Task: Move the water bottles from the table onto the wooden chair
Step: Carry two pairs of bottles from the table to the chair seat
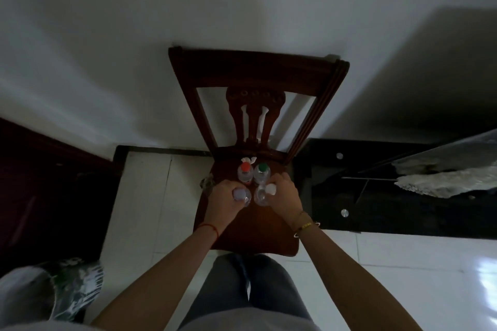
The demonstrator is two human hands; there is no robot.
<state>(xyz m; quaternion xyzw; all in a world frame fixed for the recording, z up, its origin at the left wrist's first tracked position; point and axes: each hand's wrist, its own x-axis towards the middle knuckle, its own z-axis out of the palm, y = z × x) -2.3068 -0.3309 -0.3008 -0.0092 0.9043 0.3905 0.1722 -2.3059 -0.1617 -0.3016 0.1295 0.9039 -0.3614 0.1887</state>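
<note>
Both hands are being kept on bottles over the chair (269, 236) seat. One bottle (241, 195), with a pale cap, is being gripped by the left hand (224, 197), its fingers curled around the neck. A second bottle (262, 196), with a white cap, is being gripped by the right hand (283, 193) in the same way. They are probably being held near the top so that they are set down upright. Just beyond the fingers, a red-capped bottle (245, 170) and a green-capped bottle (262, 170) are standing side by side near the backrest, so a tidy second row is seemingly being formed.
</note>
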